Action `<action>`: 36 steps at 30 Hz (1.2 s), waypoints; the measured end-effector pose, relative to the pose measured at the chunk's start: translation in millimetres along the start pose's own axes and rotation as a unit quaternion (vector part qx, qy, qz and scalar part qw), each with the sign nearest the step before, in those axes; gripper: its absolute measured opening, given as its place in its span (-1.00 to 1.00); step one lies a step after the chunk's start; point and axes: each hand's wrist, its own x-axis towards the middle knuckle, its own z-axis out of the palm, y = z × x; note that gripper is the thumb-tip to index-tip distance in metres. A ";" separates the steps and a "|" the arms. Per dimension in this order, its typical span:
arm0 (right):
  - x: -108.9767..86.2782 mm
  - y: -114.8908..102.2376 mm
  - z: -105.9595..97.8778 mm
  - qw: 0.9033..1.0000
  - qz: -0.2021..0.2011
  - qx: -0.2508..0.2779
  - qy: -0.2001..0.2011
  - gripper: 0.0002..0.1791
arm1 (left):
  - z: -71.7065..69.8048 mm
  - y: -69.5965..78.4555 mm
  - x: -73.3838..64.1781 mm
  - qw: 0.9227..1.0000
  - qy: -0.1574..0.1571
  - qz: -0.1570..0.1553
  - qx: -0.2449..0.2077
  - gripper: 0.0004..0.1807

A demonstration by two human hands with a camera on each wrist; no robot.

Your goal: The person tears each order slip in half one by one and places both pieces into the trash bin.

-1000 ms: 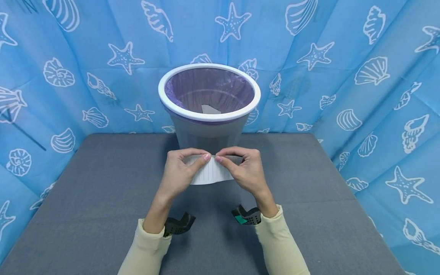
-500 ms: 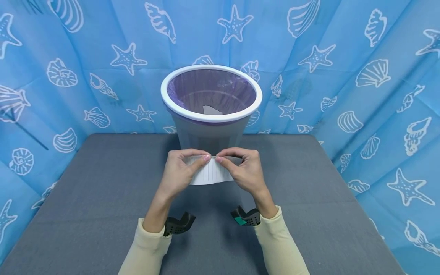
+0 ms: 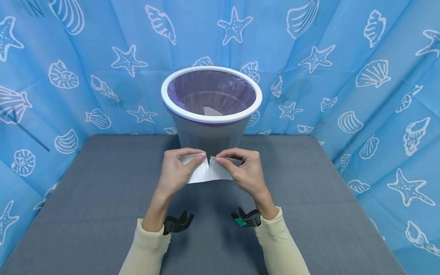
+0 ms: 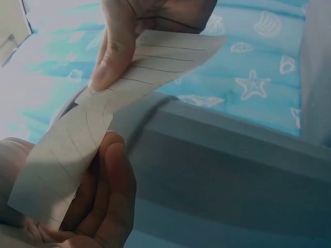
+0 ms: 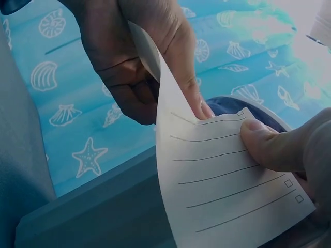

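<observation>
A strip of white lined paper (image 3: 215, 175) is held out in front of the bin, above the table. My left hand (image 3: 174, 171) pinches its left part between thumb and fingers, and my right hand (image 3: 248, 170) pinches the right part the same way. From the top edge a tear runs down between the hands, while the lower edge still joins the two parts. The right wrist view shows the paper's (image 5: 217, 181) ruled lines and small printed squares, with the left part folded away at the tear. In the left wrist view the paper (image 4: 57, 165) bends between both hands.
A grey bin (image 3: 211, 135) with a white rim and purple liner stands at the table's back edge, just beyond the hands. A pale scrap (image 3: 212, 111) lies inside it. A blue shell-print curtain (image 3: 127, 95) surrounds the grey table (image 3: 103, 191).
The paper was whole along its top edge between the hands; now a gap has opened there. My left hand has shifted slightly left, while the right hand has hardly moved.
</observation>
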 end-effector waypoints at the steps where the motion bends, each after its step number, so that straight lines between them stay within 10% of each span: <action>1: -0.1 -0.2 -0.2 1.000 -0.002 0.002 0.000 -0.95 | 0.4 -0.3 0.1 1.000 0.007 0.004 0.006 -0.87; 22: -2.4 -14.5 -11.2 0.998 -0.056 0.039 0.011 -0.91 | -0.8 -10.8 4.4 0.993 0.104 0.053 0.024 -0.88; 36: -2.1 -18.9 -21.0 0.998 -0.054 0.041 0.017 -0.96 | -5.5 -7.1 3.2 0.994 0.094 0.047 0.033 -0.85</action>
